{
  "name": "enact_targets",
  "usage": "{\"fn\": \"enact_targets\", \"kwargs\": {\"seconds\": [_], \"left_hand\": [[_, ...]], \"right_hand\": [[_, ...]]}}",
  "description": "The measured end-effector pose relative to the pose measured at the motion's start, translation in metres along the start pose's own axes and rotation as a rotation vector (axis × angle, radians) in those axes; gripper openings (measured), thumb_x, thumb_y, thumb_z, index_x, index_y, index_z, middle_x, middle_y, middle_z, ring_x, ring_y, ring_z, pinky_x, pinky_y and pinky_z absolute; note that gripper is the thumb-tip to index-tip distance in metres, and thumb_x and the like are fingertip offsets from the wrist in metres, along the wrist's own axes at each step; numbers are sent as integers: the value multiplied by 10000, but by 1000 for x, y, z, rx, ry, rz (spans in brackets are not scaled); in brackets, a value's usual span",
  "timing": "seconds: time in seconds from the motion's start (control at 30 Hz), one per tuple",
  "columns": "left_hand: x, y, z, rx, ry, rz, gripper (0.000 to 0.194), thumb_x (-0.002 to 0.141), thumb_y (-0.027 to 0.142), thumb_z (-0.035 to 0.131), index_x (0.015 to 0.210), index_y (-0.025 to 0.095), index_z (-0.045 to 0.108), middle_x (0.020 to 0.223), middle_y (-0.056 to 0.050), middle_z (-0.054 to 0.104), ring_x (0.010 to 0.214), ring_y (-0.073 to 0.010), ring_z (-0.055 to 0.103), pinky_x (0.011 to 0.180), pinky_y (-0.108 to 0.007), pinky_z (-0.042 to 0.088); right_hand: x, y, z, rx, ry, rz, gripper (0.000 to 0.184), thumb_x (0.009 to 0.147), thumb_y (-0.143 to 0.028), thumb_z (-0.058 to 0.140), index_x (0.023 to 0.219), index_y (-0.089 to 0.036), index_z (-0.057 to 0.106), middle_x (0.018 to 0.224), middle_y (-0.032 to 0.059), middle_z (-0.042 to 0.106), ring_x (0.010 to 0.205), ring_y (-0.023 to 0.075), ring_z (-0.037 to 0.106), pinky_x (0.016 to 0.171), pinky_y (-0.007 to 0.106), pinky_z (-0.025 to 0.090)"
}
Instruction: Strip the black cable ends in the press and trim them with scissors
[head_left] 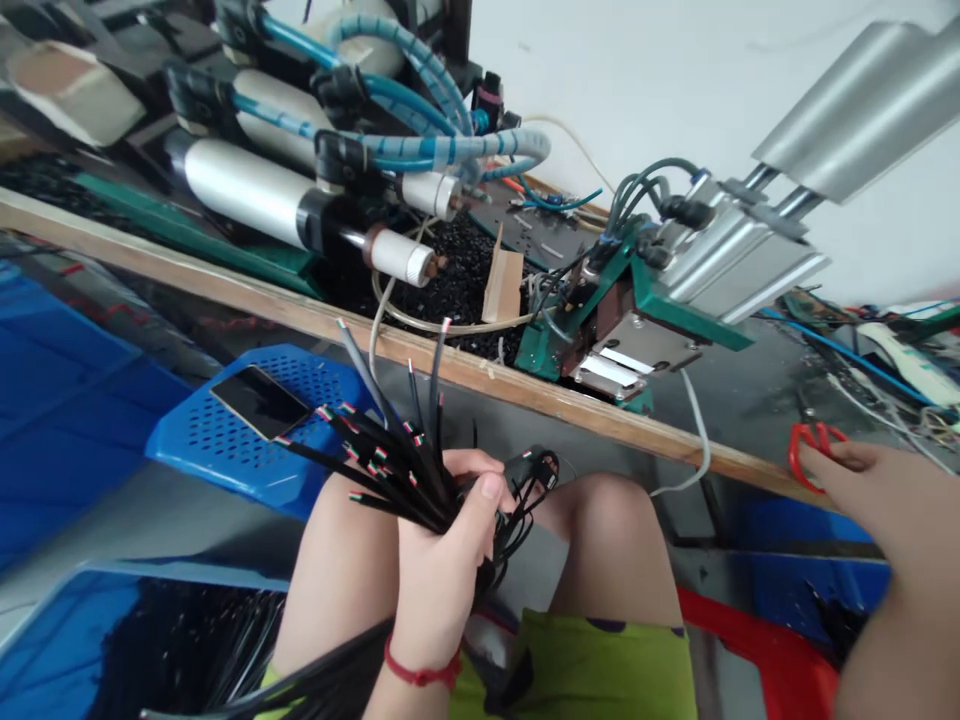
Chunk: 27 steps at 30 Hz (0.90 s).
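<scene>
Left hand (pixel 454 545) was closed round cables (pixel 409 455) above the lap, thumb uppermost. Right hand (pixel 885 490) reached out, fingers at scissors (pixel 796 460); couldn't tell if gripping.

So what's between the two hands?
From left hand to right hand, the head view shows black wires, the right knee, a pale cable and wooden bench edge.

- No text, brand, number or sign could be read.
- A small pale mark stood on the dark sandal (pixel 553 462) below the bench edge (pixel 480 372), too small to make out.
- Two bright white strips (pixel 609 369) showed on the green-framed machine (pixel 664 345); whether they were labels or glare could not be told.
- A pinkish band (pixel 490 96) circled a black fitting (pixel 491 82), its surface too blurred for lettering.
</scene>
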<state>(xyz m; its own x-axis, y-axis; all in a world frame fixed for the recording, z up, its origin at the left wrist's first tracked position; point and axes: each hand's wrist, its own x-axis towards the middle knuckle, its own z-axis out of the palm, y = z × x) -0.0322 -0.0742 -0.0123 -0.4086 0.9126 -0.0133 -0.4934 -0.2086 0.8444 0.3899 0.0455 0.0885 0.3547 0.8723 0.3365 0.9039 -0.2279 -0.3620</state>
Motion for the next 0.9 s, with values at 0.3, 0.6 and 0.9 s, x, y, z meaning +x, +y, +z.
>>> {"fn": "enact_targets", "kwargs": {"seconds": [0.3, 0.6, 0.9], "left_hand": [[8, -7, 12, -68, -72, 60, 217, 1097, 433, 793, 1040, 236, 865, 741, 0, 766, 398, -35, 404, 438, -179, 373], [5, -14, 12, 189, -48, -83, 463, 984, 527, 936, 787, 189, 689, 683, 18, 620, 580, -102, 556, 550, -197, 485], [17, -13, 28, 188, -89, -186, 528, 1003, 405, 907, 730, 225, 493, 726, 39, 472, 635, -122, 422, 609, -263, 428]], "right_hand": [[-157, -152, 35, 547, 61, -88, 278, 1047, -423, 695, 903, -265, 873, 945, 100, 863, 875, 314, 786, 771, 424, 571], [-197, -236, 91, 1303, -447, -96, 292, 1138, -407, 740, 986, -262, 943, 869, 46, 766, 706, 156, 749, 568, 226, 571], [-179, -260, 105, 1410, -247, 132, 380, 1057, -427, 821, 744, -216, 789, 631, -18, 674, 515, 108, 567, 469, 210, 440]]}}
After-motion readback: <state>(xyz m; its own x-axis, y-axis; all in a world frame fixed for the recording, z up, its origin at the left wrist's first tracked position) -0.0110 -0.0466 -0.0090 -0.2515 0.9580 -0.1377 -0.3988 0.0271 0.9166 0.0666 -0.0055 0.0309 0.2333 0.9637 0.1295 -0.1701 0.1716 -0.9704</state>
